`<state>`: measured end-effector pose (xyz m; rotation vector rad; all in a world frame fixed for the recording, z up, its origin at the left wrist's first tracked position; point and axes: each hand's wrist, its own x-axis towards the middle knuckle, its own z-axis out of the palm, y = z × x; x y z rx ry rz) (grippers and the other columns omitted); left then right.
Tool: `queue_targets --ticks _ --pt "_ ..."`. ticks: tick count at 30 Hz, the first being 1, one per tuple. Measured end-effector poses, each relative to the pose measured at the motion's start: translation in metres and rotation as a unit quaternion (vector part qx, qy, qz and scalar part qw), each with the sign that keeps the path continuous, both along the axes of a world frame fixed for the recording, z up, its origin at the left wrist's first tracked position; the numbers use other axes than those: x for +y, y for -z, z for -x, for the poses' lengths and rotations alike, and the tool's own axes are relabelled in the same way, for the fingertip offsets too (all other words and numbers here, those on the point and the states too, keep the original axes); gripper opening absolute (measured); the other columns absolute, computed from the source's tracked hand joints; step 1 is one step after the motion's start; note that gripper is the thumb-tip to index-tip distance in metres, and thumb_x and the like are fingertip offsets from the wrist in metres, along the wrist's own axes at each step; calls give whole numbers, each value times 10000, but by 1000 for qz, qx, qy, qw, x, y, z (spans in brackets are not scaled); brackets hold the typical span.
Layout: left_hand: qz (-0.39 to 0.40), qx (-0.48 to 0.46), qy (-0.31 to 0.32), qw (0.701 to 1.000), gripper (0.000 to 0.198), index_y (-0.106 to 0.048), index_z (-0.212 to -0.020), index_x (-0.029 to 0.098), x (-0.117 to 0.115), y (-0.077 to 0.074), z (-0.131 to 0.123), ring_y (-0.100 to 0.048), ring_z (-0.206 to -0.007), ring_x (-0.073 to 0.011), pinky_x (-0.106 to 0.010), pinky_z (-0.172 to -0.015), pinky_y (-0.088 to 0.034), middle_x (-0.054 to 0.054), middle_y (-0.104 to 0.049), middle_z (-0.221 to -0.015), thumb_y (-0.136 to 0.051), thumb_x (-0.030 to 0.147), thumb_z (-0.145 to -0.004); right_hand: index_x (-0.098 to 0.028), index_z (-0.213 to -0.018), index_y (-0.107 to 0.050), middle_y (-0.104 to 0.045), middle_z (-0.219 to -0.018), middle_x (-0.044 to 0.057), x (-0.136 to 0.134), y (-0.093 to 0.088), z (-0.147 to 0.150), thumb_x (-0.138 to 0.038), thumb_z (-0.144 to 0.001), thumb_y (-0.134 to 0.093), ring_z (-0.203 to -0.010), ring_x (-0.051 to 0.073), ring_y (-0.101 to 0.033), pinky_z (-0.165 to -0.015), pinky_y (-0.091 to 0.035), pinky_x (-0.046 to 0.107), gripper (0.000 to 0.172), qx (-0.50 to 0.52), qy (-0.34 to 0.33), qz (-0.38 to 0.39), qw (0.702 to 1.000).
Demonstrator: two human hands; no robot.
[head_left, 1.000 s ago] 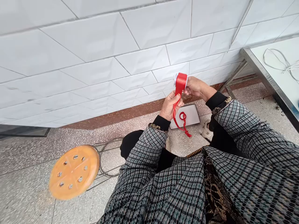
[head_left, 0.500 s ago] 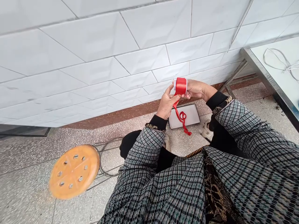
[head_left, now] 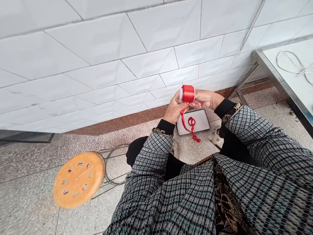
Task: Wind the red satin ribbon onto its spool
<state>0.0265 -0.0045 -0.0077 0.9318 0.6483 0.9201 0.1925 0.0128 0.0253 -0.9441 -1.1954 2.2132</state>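
A spool of red ribbon (head_left: pixel 188 93) with white rims is held up between my two hands. My left hand (head_left: pixel 174 109) grips it from the left, thumb beneath the roll near the ribbon's loose end. From the right, my right hand (head_left: pixel 204 98) holds the other side, its fingers partly hidden behind the spool. A twisted length of red ribbon (head_left: pixel 185 123) hangs down from the roll and ends in curls over a shallow white tray with a dark edge (head_left: pixel 201 124) on the floor.
An orange round stool (head_left: pixel 78 179) with holes and metal legs lies at the lower left. At the right stands a metal-edged table (head_left: pixel 281 80) bearing a white cable (head_left: pixel 297 67). A white tiled wall (head_left: pixel 151 62) rises in front. My shoes flank the tray.
The spool has moved slightly down and left and has turned, showing more of its left white rim. Both hands still hold it. The hanging ribbon has shifted left near the top.
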Motion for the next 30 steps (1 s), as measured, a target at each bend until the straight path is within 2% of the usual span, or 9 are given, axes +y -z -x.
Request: queue_targets --ticks 3,5,8,10,12,14,20,24,30 --pt "-1 2 -5 1000 740 -645 -1065 235 0 1 1 -414 -411 -47 -242 -463 -331 52 -667 -648 -1041 521 -510 -174 -752 -592 -577 -508 -6 -2 -4 -3 -396 -929 -705 -401 73 -435 -391 -374 154 306 -92 6 -74 993" --pt "3 6 -11 1000 687 -639 -1056 240 1 2 1 -376 -393 -44 -251 -486 -346 86 -597 -583 -1021 525 -562 -166 -917 -673 -691 -671 31 -1 -6 -7 -350 -939 -695 -541 118 -570 -514 -489 198 187 -178 72 -205 960" --pt "17 0 -20 1000 560 -632 -1032 241 -1 1 0 -335 -381 -41 -242 -517 -361 143 -436 -495 -989 460 -660 -184 -1186 -716 -774 -1036 73 3 -6 -13 -192 -901 -680 -874 184 -679 -820 -576 304 288 -299 170 -432 834" --pt "29 3 -15 999 493 -622 -979 234 -3 -1 -3 -340 -389 -40 -236 -531 -376 145 -414 -492 -976 432 -698 -186 -1255 -726 -750 -1202 100 4 -7 -15 -127 -897 -627 -1060 227 -675 -968 -543 365 376 -367 172 -518 753" --pt "40 3 -10 999 451 -607 -911 225 -6 -3 -7 -347 -399 -37 -234 -546 -395 138 -416 -504 -962 433 -726 -192 -1273 -735 -733 -1245 106 4 -9 -17 -108 -919 -568 -1134 252 -666 -1001 -521 371 400 -426 156 -540 709" --pt "47 -5 -12 999 434 -597 -846 213 -9 -5 -10 -359 -412 -33 -230 -548 -399 127 -416 -519 -954 435 -740 -198 -1274 -736 -731 -1225 100 2 -13 -20 -115 -945 -527 -1132 259 -670 -965 -524 349 398 -468 153 -526 693" --pt "55 9 -48 997 338 -660 -754 167 -9 -4 -12 -473 -511 -43 -214 -569 -440 56 -563 -628 -932 368 -759 -169 -1168 -750 -753 -1139 96 7 -21 -30 -149 -959 -525 -1096 270 -678 -913 -530 330 308 -490 191 -471 708" --pt "38 -25 -68 997 313 -629 -726 183 -11 -8 -10 -653 -766 -104 -244 -760 -562 4 -655 -776 -899 324 -795 -148 -993 -767 -765 -960 84 12 -16 -29 -162 -950 -540 -960 233 -698 -858 -532 303 231 -432 225 -442 753" --pt "26 -114 -42 992 330 -624 -755 202 -15 -1 -5 -699 -916 -160 -306 -846 -602 -18 -685 -855 -906 373 -770 -141 -852 -728 -682 -706 22 13 -3 -22 -185 -928 -587 -663 150 -619 -650 -480 238 166 -345 255 -352 832"
